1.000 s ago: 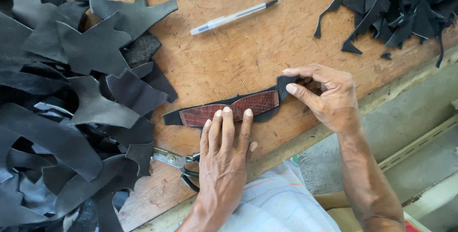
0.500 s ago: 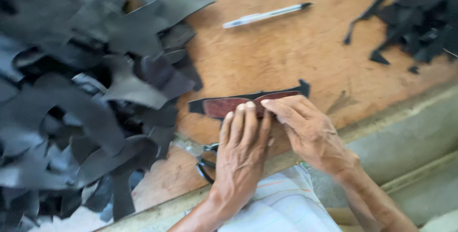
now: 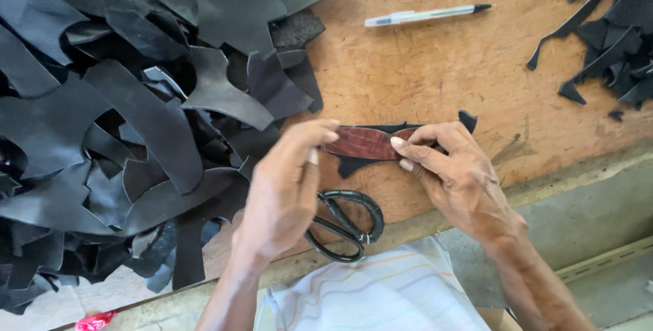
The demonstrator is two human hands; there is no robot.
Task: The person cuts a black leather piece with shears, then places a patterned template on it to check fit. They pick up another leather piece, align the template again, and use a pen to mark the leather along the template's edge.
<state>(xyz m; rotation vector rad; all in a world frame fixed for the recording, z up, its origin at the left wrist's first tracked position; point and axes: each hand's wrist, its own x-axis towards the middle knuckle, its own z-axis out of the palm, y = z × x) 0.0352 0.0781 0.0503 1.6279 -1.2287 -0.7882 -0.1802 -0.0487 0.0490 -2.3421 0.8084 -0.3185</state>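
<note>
Worn brown wooden board (image 3: 435, 72) serves as the work surface, with a concrete ledge along its near edge. Near the middle of the board, a narrow reddish-brown textured strip (image 3: 364, 142) is laid on a black leather piece (image 3: 467, 119) of matching outline. The strip's left end is pinched between thumb and fingers of the left hand (image 3: 282, 191). Its right end is gripped by the closed fingers of the right hand (image 3: 452, 171).

The strip is judged thin, light and flexible, not fragile; sagging is likely if it is held at one end only. Hold is best taken at both ends, as shown, or flat along the middle.

Black-handled scissors (image 3: 343, 225) lie just below the hands. A large heap of black leather offcuts (image 3: 122, 120) covers the left side. A pen (image 3: 425, 14) lies further up the board, and smaller black scraps (image 3: 612, 45) are gathered at the upper right.
</note>
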